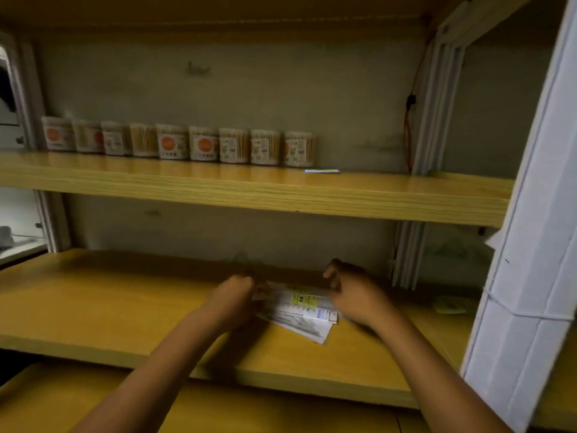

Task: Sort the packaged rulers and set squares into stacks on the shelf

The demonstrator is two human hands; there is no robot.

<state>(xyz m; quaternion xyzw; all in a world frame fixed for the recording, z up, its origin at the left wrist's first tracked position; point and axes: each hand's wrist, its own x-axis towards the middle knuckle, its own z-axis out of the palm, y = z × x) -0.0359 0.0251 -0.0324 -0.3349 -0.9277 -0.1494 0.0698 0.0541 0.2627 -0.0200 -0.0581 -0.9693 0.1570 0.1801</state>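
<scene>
A small fanned pile of packaged rulers and set squares [301, 310] in clear wrappers with yellow and white labels lies on the lower wooden shelf [109, 307], right of its middle. My left hand [232, 300] grips the pile's left end with curled fingers. My right hand [352, 292] is at the pile's right end with its fingers curled; the blur hides whether they hold a packet. One flat packaged ruler [321, 171] lies alone on the upper shelf [218, 189].
A row of several clear tubs of wooden sticks [178, 142] lines the back of the upper shelf. A white post [530, 260] stands at the right front. A pale packet [449, 306] lies at the lower shelf's far right.
</scene>
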